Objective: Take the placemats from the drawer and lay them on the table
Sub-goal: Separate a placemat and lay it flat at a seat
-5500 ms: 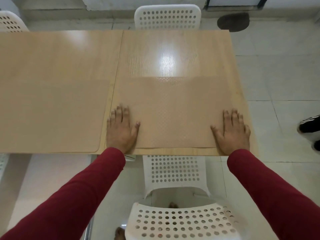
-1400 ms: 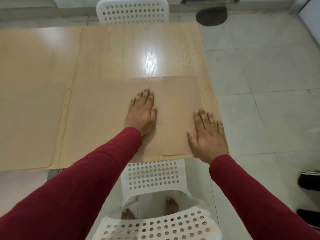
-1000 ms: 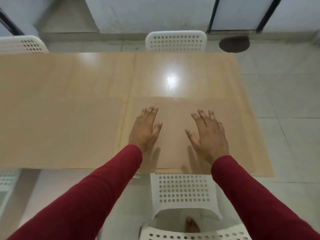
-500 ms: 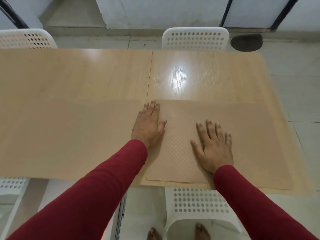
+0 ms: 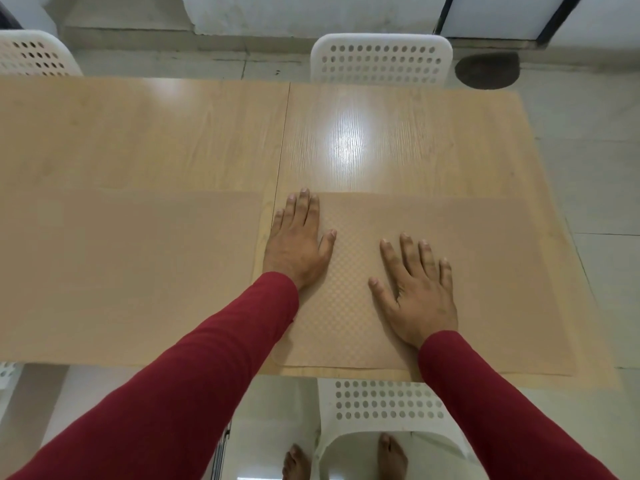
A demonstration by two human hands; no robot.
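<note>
Two placemats lie side by side along the near edge of the wooden table [image 5: 363, 140]. I have the left hand [image 5: 296, 245] flat across the left edge of the right-hand placemat [image 5: 485, 271], fingers straight and together, gripping nothing. The right hand [image 5: 417, 287] rests palm-down near the mat's middle, fingers spread and straight, holding nothing. Both hands, I judge, press the mat flat and square it beside the left placemat [image 5: 138, 271]. White chairs [image 5: 381, 60] stand around the table. No drawer is in view.
</note>
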